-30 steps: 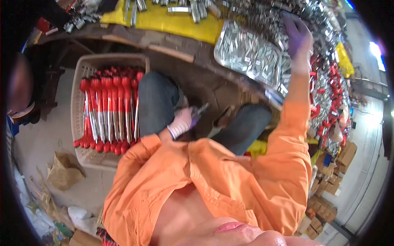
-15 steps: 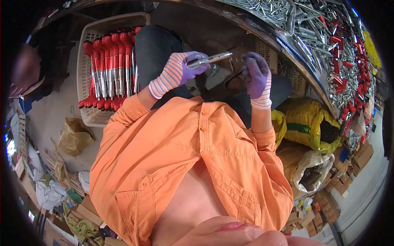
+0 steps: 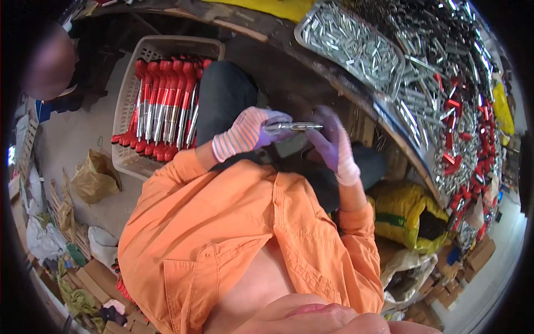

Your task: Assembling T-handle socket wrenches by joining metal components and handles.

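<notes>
My left hand (image 3: 253, 132), in a striped glove with a purple palm, is closed round a shiny metal tube (image 3: 303, 126). The tube lies nearly level, and its free end points to the right. Beside that end is my right hand (image 3: 335, 146), gloved the same way. Its fingers are smeared by motion, and I cannot tell whether they touch the tube or hold a small part. Left of my knee stands a pale plastic basket (image 3: 123, 103), filled with a row of red-handled metal tools (image 3: 166, 100).
A workbench edge (image 3: 356, 89) curves across the far right. On it are a tray (image 3: 397, 83) of small metal pins, heaped metal parts (image 3: 414, 125) and red pieces (image 3: 453, 161). Yellow (image 3: 392, 214) and white sacks (image 3: 428, 264) stand at my right. A brown bag (image 3: 94, 178) sits on the left floor.
The view has shifted, showing more of the pin tray. My right hand has come closer to the tube's free end and is now blurred. The tube has turned from slanting upward to nearly level.
</notes>
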`<state>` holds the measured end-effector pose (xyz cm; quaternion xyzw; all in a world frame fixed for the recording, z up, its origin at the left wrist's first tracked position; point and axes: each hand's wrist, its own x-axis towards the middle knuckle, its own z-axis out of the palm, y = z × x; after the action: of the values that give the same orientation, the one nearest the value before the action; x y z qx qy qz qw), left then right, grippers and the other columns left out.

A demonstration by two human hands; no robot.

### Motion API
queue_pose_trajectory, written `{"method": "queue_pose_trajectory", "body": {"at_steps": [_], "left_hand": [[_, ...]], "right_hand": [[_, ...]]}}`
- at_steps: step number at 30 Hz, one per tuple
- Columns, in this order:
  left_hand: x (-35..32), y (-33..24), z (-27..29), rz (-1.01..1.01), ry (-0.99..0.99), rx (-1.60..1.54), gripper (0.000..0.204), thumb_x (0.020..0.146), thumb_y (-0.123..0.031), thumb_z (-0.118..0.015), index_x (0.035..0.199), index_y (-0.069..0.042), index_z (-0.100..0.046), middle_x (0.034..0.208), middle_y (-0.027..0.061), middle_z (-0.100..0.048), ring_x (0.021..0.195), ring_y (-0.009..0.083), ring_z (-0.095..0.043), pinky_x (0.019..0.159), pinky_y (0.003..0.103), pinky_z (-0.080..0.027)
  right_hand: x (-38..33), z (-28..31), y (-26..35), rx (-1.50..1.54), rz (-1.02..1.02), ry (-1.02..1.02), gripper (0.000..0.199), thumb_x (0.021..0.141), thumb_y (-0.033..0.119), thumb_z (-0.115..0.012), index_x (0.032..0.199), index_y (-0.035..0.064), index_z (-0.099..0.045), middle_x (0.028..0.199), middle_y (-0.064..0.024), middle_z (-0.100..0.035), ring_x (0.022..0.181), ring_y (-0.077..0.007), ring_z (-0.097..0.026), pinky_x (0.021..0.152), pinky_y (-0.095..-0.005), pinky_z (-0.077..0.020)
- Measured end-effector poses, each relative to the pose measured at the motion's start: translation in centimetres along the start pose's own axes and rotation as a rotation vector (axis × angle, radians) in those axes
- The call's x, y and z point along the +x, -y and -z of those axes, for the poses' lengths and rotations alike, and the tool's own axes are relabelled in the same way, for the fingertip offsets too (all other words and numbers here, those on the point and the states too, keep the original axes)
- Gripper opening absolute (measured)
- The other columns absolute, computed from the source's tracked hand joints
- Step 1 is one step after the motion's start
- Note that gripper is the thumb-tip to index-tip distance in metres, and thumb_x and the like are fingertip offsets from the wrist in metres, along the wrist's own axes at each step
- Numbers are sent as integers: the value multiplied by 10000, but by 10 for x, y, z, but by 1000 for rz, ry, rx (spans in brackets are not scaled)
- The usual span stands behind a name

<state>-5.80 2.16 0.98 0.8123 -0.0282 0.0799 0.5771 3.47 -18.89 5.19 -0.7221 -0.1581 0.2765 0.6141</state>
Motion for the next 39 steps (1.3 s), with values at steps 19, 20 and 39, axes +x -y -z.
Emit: {"method": "queue_pose_trajectory", "body": {"at_steps": [19,20,39], "left_hand": [[-23,44,39,282,-51,-51,325,839,-137,-622,1142,-19,-606,986,176,-640,887,305,-641,805,352,-507],[-28,49,44,421,-55,-245,283,839,-143,-630,1093,-17,-630,911,134,-655,833,230,-643,780,330,-510],[-8,-50,22,365,168,-246,313,810,-235,-780,1015,-12,-703,872,32,-691,816,75,-608,779,243,-498]], "right_hand": [[380,61,178,-1037,809,-300,245,948,173,-533,1095,18,-652,805,-155,-687,726,-233,-661,667,-367,-513],[291,14,210,-429,282,-227,238,891,116,-623,1104,14,-647,772,-89,-680,690,-143,-646,593,-333,-511],[-60,81,-28,612,-189,-116,207,930,102,-534,1100,-9,-574,859,-64,-641,671,-107,-591,591,-210,-462]]}}
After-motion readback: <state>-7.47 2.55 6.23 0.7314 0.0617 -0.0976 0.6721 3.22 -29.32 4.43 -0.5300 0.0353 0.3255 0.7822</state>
